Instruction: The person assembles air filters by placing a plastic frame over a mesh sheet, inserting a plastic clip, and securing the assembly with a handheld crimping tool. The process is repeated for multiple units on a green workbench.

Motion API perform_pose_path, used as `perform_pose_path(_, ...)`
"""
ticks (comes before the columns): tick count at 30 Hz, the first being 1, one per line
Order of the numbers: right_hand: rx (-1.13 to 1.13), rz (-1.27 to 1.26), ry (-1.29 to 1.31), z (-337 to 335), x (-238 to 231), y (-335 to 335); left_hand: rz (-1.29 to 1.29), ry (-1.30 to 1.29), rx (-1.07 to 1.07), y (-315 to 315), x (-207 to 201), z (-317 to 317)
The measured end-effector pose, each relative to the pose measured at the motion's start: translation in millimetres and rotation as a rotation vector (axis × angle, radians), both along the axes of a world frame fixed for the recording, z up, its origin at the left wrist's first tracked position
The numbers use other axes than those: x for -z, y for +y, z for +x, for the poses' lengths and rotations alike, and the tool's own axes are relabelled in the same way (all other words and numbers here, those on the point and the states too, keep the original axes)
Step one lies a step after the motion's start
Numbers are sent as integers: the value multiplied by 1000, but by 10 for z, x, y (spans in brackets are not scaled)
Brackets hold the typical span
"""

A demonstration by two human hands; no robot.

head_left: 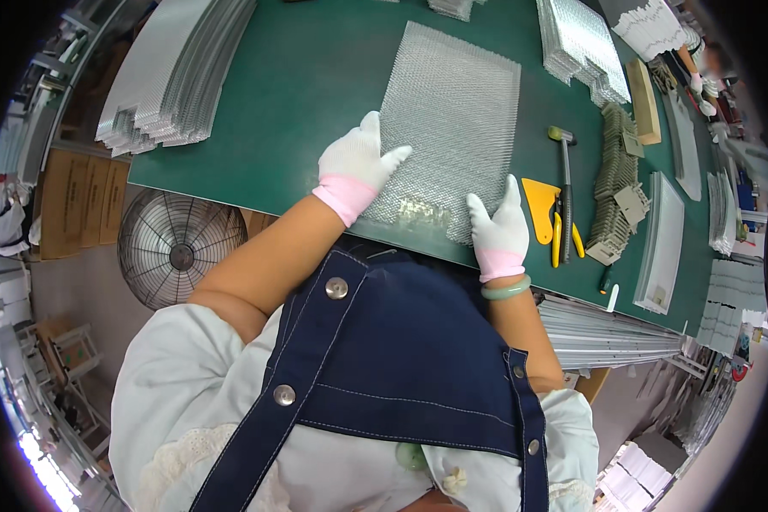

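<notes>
Mesh [452, 119] lies flat on the green table [299, 77] before me. My left hand [355, 164] is spread at its left edge; my right hand [498, 230], spread too, is at its lower right corner near the scraper [538, 205]. Neither grips it.

Green table [290, 102]: bright, evenly lit around my left hand [351, 162] and right hand [497, 230], both crisp.
Mesh sheet [452, 119]: pale glare pools along the edge nearest me.
Lower-left rim: white light, burnt out.
Outer view: straight lines bow, corners black, far-right background soft.
</notes>
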State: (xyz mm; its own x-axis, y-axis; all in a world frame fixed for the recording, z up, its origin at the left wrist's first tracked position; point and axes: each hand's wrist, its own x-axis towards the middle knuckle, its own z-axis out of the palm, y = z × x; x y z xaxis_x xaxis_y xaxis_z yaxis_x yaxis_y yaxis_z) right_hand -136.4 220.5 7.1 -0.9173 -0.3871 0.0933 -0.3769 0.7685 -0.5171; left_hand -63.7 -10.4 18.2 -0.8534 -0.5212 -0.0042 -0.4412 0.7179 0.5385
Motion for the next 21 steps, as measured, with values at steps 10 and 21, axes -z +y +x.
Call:
perform_pose_path(10,3,22,155,-19,103,-37,-24,-147,-9,-36,-12,-117)
perform_pose_path(21,21,159,-98,-155,-28,-108,-38,-174,-21,-48,-18,-120)
